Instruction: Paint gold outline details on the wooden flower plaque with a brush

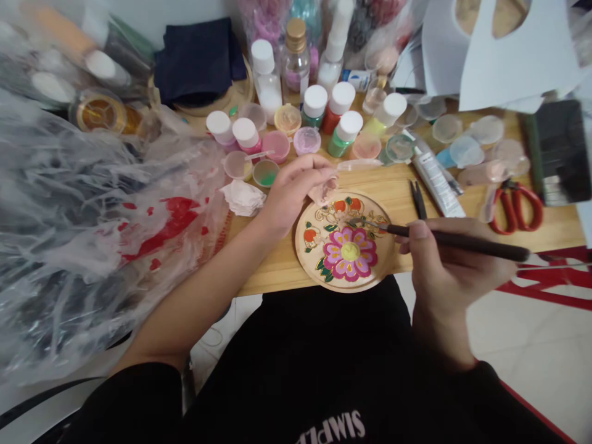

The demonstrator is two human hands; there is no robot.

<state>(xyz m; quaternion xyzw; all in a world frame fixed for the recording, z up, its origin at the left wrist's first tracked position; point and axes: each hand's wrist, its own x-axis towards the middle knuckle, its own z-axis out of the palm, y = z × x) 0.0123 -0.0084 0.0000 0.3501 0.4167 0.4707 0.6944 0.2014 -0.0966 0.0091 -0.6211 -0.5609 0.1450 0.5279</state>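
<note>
A round wooden plate (309, 262) lies at the table's front edge, decorated with a pink and magenta flower, orange shapes, green leaves and gold outlines. My left hand (291, 188) is closed on a small plastic cup (325, 191), tilted above the plate's upper left rim; its contents look pale pink. In my right hand (444, 265) is a dark-handled tool (481, 245) with a thin metal tip, held like a pen. That tip is over the plate, just above the flower; whether it touches the surface I cannot tell.
White-capped paint jars (342, 132) and small mixing cups (307, 142) stand behind the plate. A crumpled tissue (243, 198) lies left. To the right are black tweezers (417, 198), a white tube (437, 179) and red-handled pliers (515, 206). Plastic wrapping (92, 246) crowds the left side.
</note>
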